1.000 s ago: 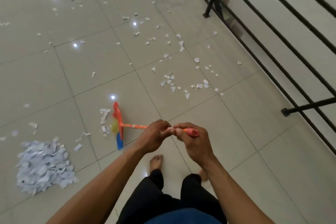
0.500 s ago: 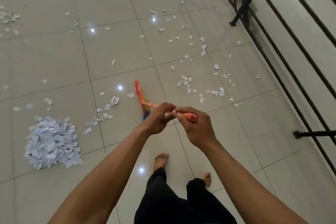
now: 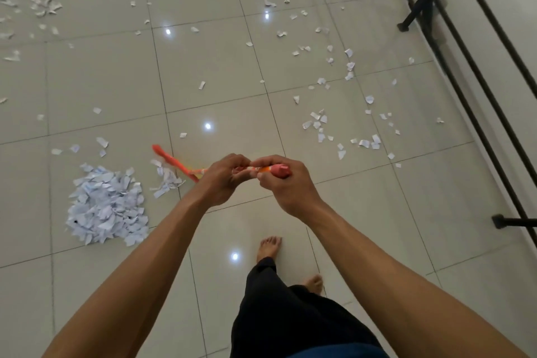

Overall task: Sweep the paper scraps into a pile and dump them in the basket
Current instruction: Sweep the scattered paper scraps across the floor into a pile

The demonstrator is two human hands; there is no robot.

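At nine o'clock from the left hand [image 3: 225, 180], past the broom head [image 3: 171, 161] and a clump [image 3: 167, 181], lies the pile [image 3: 107, 206]; the right hand [image 3: 286, 183] sits farther off; both hands grip the handle [image 3: 261, 169], running nine-to-three.

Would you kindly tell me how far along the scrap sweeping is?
Done: a large pile lies at left. In hand: left hand and right hand hold the broom, its head beside a small clump near the pile. Left: many loose scraps lie scattered toward the railing and beyond; no basket shows, so dumping is not yet done.
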